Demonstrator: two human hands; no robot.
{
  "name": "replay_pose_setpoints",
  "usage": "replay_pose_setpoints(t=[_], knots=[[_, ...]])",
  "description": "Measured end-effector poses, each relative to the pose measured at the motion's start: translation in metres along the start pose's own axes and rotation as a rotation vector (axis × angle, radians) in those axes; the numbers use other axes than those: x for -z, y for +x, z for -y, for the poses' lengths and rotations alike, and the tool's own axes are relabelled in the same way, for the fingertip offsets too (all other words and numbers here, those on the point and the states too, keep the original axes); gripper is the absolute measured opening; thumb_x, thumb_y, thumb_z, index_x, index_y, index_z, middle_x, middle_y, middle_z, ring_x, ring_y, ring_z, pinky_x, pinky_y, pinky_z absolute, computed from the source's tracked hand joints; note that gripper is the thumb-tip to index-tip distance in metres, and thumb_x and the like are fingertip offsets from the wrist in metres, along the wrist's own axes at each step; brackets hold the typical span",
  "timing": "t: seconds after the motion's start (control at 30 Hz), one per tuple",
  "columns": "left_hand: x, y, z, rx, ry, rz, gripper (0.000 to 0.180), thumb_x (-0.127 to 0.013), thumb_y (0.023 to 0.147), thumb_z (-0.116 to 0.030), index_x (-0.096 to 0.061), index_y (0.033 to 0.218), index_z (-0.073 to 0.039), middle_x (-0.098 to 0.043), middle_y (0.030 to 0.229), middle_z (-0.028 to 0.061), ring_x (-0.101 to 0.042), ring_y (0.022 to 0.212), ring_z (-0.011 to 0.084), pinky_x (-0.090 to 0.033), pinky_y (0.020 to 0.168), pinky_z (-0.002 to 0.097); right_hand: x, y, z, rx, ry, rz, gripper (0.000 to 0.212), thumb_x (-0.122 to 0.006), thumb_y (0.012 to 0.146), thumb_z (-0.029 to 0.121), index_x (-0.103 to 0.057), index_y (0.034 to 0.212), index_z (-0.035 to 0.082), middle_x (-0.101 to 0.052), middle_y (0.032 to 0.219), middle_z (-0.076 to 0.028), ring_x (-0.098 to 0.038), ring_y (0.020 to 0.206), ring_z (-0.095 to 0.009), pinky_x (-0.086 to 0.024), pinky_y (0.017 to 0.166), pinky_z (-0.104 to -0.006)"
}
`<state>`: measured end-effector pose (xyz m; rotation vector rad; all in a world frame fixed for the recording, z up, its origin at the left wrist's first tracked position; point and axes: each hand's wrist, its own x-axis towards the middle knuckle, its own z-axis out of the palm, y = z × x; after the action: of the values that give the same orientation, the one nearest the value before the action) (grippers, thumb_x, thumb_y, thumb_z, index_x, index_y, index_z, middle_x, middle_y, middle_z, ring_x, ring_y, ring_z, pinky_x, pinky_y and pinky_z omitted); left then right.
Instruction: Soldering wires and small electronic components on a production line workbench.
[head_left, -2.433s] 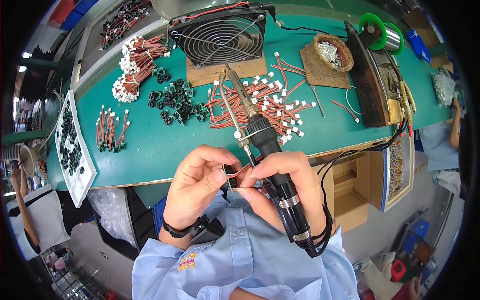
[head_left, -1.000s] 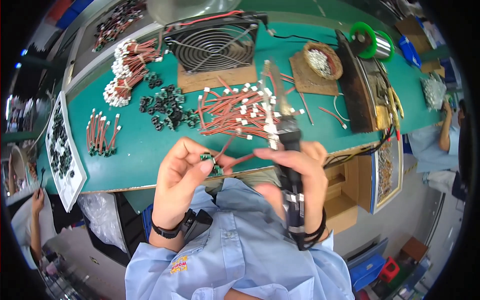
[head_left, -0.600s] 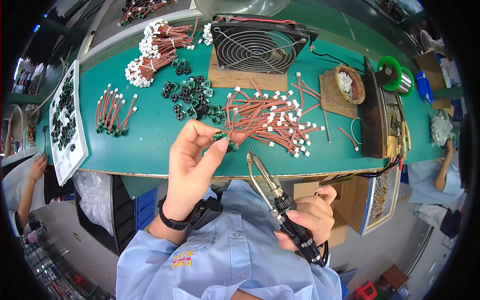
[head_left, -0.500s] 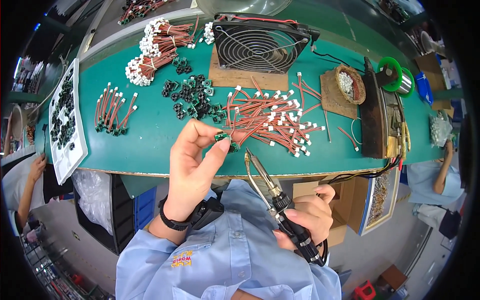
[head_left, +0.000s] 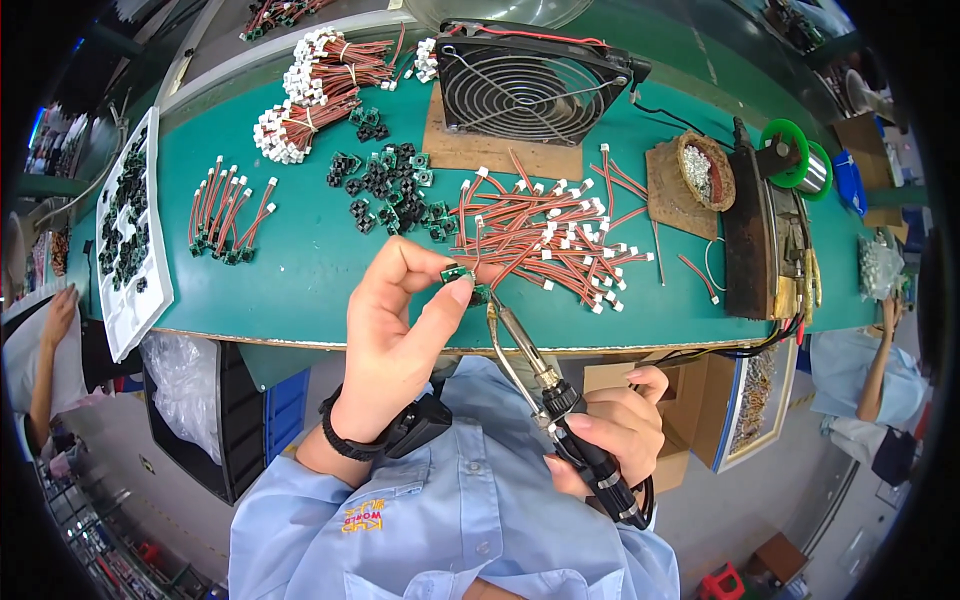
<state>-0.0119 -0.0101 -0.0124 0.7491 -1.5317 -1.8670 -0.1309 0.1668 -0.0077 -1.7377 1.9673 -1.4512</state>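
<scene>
My left hand (head_left: 390, 315) pinches a small green circuit board (head_left: 456, 273) between thumb and fingertips, above the table's near edge. Another bit of green board (head_left: 480, 295) shows just past the thumb, and a red-and-brown wire rises beside it. Whether the two green parts are one piece I cannot tell. My right hand (head_left: 620, 425) is closed around the black handle of a soldering iron (head_left: 590, 450), which has a thin metal tube along its side. Its tip is at the green part by my left thumb; actual contact is too small to make out.
Loose wire leads (head_left: 550, 235) with white connectors lie beyond my hands, beside black-and-green parts (head_left: 395, 190). Wired boards (head_left: 228, 215) and a white tray (head_left: 150, 290) are at left. A fan (head_left: 525, 95) stands behind; a small basket (head_left: 705, 172) and solder spool (head_left: 785, 153) are right.
My left hand has moved slightly right with the circuit board, narrowing the gap to the iron's tip. The right hand has hardly moved. The whole view has shifted a little.
</scene>
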Motion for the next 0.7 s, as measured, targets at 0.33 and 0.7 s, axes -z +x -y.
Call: replay_pose_setpoints(t=[0.33,0.7], knots=[[-0.0030,0.0002,-0.0064,0.053,-0.064,0.027,0.010,-0.051,0.086,-0.001,-0.042,0.087,-0.004,-0.064,0.097,0.0159,-0.057,0.094,0.0135,-0.041,0.083,0.0262,-0.0005,-0.0021,-0.0014,0.008,0.001,-0.011,0.040,-0.075,0.060,0.019,-0.061,0.096,0.013,-0.060,0.068,0.001,-0.059,0.065,-0.014,-0.032,0.082,-0.0356],[-0.0017,-0.0006,-0.0029,-0.021,-0.021,0.047,0.010,-0.051,0.086,-0.001,-0.041,0.088,-0.004,-0.064,0.097,0.0164,-0.058,0.095,0.0148,-0.042,0.083,0.0266,-0.0011,-0.0004,-0.0006,0.015,-0.001,-0.006,0.039,-0.075,0.061,0.019,-0.060,0.097,0.014,-0.060,0.068,0.001,-0.058,0.064,-0.014,-0.032,0.082,-0.0359]])
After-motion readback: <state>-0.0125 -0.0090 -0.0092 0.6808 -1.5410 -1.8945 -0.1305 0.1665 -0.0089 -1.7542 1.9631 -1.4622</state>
